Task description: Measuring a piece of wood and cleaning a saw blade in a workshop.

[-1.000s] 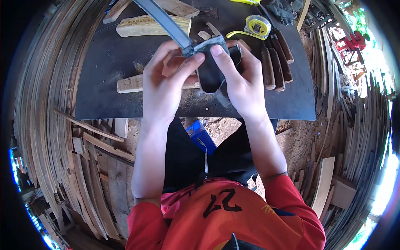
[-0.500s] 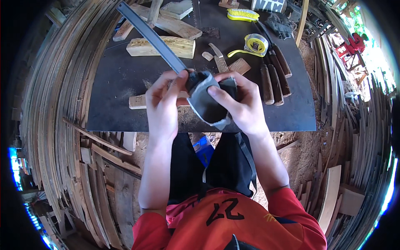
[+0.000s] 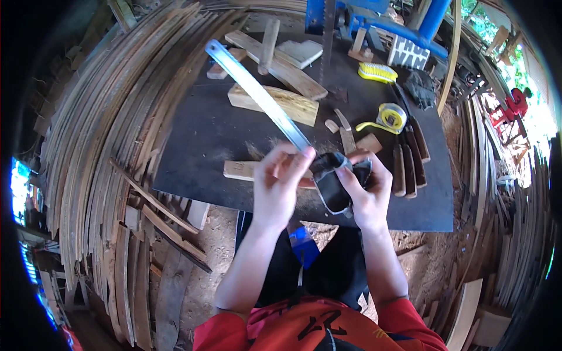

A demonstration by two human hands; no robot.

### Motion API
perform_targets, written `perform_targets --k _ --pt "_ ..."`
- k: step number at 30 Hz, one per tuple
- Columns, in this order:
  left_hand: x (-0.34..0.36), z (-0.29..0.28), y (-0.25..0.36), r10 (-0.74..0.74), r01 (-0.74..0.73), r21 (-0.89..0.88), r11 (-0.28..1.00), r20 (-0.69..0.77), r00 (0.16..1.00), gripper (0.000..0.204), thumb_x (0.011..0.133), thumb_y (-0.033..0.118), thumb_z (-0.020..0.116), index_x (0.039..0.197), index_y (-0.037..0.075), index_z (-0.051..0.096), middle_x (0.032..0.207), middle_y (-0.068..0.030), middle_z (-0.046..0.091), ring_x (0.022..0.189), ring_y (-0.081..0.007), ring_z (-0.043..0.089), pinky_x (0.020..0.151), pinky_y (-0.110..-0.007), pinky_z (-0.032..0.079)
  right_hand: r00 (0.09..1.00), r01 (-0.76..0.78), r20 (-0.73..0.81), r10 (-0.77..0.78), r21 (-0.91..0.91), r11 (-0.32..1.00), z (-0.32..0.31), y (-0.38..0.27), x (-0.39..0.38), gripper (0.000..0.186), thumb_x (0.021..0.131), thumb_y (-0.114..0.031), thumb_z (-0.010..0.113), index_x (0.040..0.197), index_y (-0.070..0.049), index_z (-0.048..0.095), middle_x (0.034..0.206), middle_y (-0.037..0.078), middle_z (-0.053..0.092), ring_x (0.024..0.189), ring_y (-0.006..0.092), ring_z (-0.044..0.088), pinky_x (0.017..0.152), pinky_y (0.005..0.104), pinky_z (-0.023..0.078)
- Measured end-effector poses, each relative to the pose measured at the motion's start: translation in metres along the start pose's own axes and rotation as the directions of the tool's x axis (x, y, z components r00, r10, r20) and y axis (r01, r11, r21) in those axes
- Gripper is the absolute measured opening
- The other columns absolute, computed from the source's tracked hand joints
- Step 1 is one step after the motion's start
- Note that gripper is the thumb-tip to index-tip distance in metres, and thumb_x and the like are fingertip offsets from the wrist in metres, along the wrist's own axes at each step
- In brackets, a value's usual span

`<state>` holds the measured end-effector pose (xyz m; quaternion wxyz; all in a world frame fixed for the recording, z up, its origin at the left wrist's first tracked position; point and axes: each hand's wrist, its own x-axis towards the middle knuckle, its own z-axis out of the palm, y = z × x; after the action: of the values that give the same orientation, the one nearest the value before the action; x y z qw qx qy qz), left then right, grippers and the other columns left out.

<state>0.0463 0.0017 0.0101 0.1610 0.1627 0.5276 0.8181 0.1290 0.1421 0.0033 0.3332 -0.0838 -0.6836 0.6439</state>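
A steel ruler [image 3: 256, 93] with a hole at its far end slants up and left from my left hand [image 3: 280, 182], its near end pinched between thumb and fingers. Light glints off its face. My right hand [image 3: 373, 190] grips a curled, dark grey piece of sandpaper [image 3: 332, 192] with pale torn edges, thumb pressed on its top. The sheet bends into an open loop between both hands, close beside the left fingertips. Whether the left fingers also touch it, I cannot tell. Both hands are above the near part of the dark table [image 3: 193, 169].
On the table lie a pale wood block [image 3: 272, 104], a smaller wood piece [image 3: 239, 170], a yellow tape measure [image 3: 391, 118], wooden-handled tools [image 3: 408, 167] and a yellow brush [image 3: 377, 72]. A blue machine [image 3: 380, 26] stands at the back. Stacked wood strips [image 3: 99, 134] line the left.
The view has shifted, so the table and hands appear lower and further right, and the blue machine now shows. The ruler catches more light. Both hands keep their holds.
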Motion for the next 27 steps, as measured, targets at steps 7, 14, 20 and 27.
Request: perform_targets --k 7,14,20,27 --pt "0.000 0.001 0.003 0.041 -0.041 0.012 0.999 -0.020 0.999 0.014 0.100 0.019 0.069 0.097 0.005 0.067 0.081 0.0023 0.066 0.076 -0.0028 0.062 0.068 -0.023 0.057 0.999 0.037 -0.025 -0.036 0.028 0.999 0.009 0.001 0.002 0.010 0.089 -0.002 0.076 0.090 -0.001 0.066 0.080 -0.002 0.065 0.072 0.0019 0.054 0.064 0.0196 0.042" --pt "0.001 0.008 -0.005 0.154 -0.145 -0.066 0.987 0.158 0.975 0.032 0.090 0.003 0.076 0.117 0.001 0.059 0.108 -0.0067 0.067 0.101 -0.0119 0.066 0.079 -0.027 0.059 0.997 0.040 -0.065 -0.034 0.090 0.995 0.007 0.005 0.007 0.008 0.091 -0.002 0.074 0.093 -0.001 0.066 0.081 -0.003 0.066 0.073 0.0011 0.054 0.065 0.0190 0.043" --pt "-0.005 0.017 -0.013 0.161 -0.165 0.025 0.986 0.122 0.979 0.043 0.090 -0.002 0.075 0.127 -0.002 0.052 0.119 -0.0123 0.065 0.109 -0.0171 0.067 0.091 -0.030 0.059 0.994 0.074 -0.087 -0.068 0.075 0.994 0.007 0.013 0.006 0.008 0.092 -0.003 0.074 0.094 0.000 0.067 0.089 0.000 0.070 0.083 0.0034 0.059 0.075 0.0205 0.047" --pt "0.005 0.005 -0.012 0.255 -0.255 0.000 0.967 0.067 0.965 0.041 0.091 -0.007 0.071 0.127 -0.002 0.054 0.114 -0.0111 0.068 0.107 -0.0156 0.067 0.091 -0.028 0.054 0.991 -0.069 0.113 0.072 -0.025 0.997 -0.015 0.001 0.009 0.015 0.097 -0.006 0.070 0.109 0.003 0.072 0.084 -0.002 0.069 0.073 -0.0007 0.057 0.061 0.0168 0.042"
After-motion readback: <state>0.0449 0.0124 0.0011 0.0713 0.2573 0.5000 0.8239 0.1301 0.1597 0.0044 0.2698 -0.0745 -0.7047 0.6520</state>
